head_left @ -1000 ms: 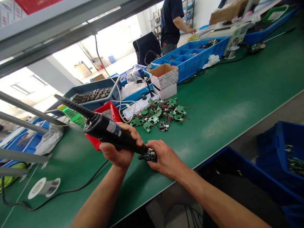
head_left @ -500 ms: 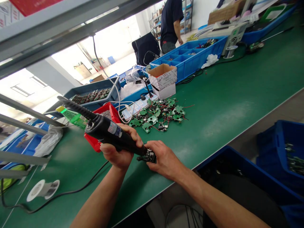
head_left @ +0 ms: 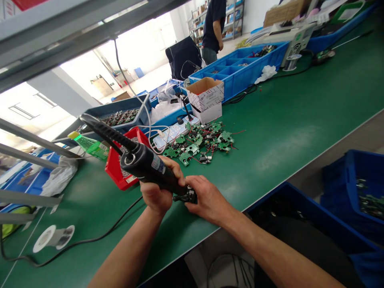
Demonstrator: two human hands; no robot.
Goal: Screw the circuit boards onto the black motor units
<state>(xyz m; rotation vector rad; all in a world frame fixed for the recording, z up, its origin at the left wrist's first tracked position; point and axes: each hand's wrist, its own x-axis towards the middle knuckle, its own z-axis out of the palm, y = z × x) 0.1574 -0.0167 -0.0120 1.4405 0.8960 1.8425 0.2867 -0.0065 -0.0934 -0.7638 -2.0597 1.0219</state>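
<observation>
Down near the front edge of the green bench point(head_left: 300, 120), the right hand point(head_left: 207, 202) pins a small dark assembly point(head_left: 187, 197) against the mat, fingers curled narrowly around it so that it stays put under the tool tip. Meanwhile the left hand point(head_left: 159, 192) wraps fully around the black electric screwdriver point(head_left: 144, 164), which slants down to the right with its nose meeting the piece. Both forearms reach in from the near edge, wrists low. Loose green circuit boards point(head_left: 204, 142) lie heaped further back, close by.
</observation>
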